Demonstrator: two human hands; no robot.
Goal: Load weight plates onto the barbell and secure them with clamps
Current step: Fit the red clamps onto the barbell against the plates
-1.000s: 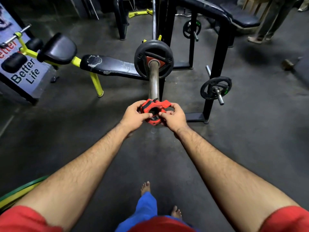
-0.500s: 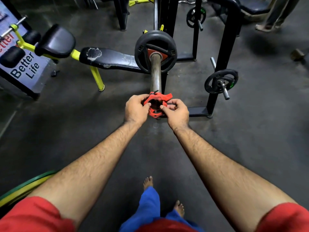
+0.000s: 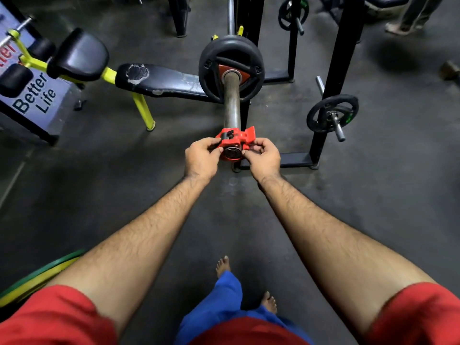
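- The left hand point(image 3: 201, 155) pinches the left side of the red clamp point(image 3: 234, 143), thumb and curled fingers closed on its edge.
- The right hand point(image 3: 265, 158) pinches the clamp's right side, fingertips curled round the lever tab that sticks out there.
- The clamp sits between the two hands, ringed around the near end of the barbell sleeve point(image 3: 231, 100); the sleeve's end cap shows through its opening.
- Beyond the hands, farther along the sleeve and well apart from the clamp, a black weight plate point(image 3: 231, 63) is threaded on the bar, with bare steel between plate and clamp.
- Beyond the plate the bar rests in a black rack point(image 3: 343, 46), whose upright stands to the right of the right hand.
- A smaller black plate point(image 3: 332, 113) hangs on a storage peg of that upright, to the right of and beyond the right hand.
- To the left of and beyond the left hand stands a bench point(image 3: 161, 80) with worn black padding and yellow legs.
- Past the bench, far left, is a sign point(image 3: 34, 95) reading "Better Life".
- Below the forearms, near the person, two bare feet and a blue trouser leg point(image 3: 226, 290) stand on the dark floor point(image 3: 99, 183).
- Green and yellow curved bands point(image 3: 42, 275) lie under the left forearm at the lower left edge.
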